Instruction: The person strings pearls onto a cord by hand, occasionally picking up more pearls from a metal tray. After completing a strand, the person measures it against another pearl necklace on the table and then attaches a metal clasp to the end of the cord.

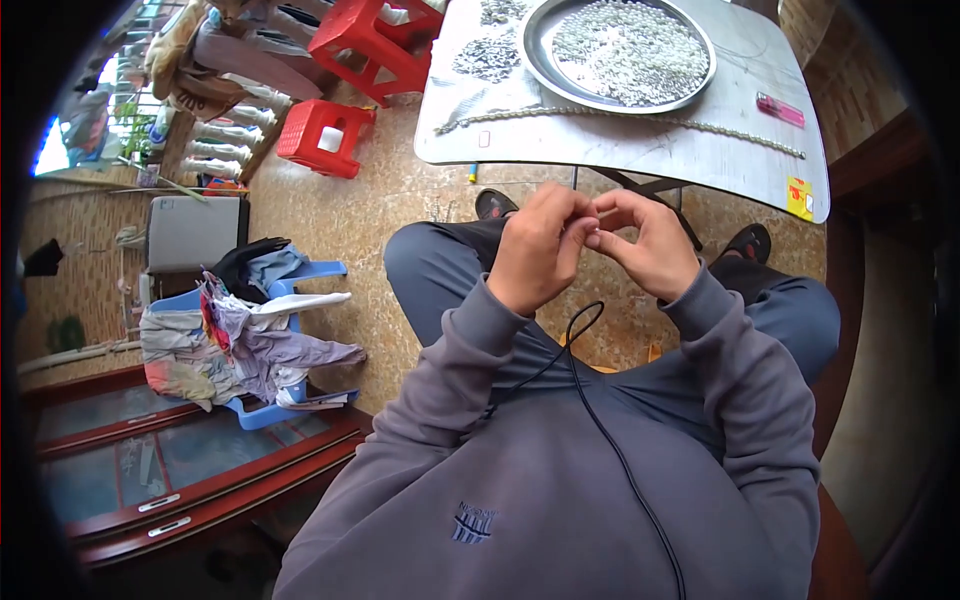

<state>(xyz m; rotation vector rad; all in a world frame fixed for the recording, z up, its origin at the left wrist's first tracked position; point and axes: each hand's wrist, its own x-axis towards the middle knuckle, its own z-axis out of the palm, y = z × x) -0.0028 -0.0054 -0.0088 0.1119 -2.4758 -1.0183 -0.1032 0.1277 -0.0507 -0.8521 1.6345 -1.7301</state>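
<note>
My left hand (545, 250) is closed in a pinch, held above my lap in front of the table edge. Its fingertips meet those of my right hand (648, 245), where thumb and forefinger are also drawn together. Whatever lies between the fingertips is too small or hidden to make out. Beyond my hands, on the white table (640, 145), stands a round metal tray (530, 62) with a heap of pearly, silvery beads (630, 50). A long beaded strand (740, 134) runs along the tabletop between the tray and the near edge.
Small piles of silvery pieces (487, 58) lie left of the tray. A pink lighter (780, 110) and a yellow card (800, 198) lie at the right. Red stools (320, 140) and a blue chair (265, 412) heaped with clothes stand leftward. A black cable (610, 440) crosses my body.
</note>
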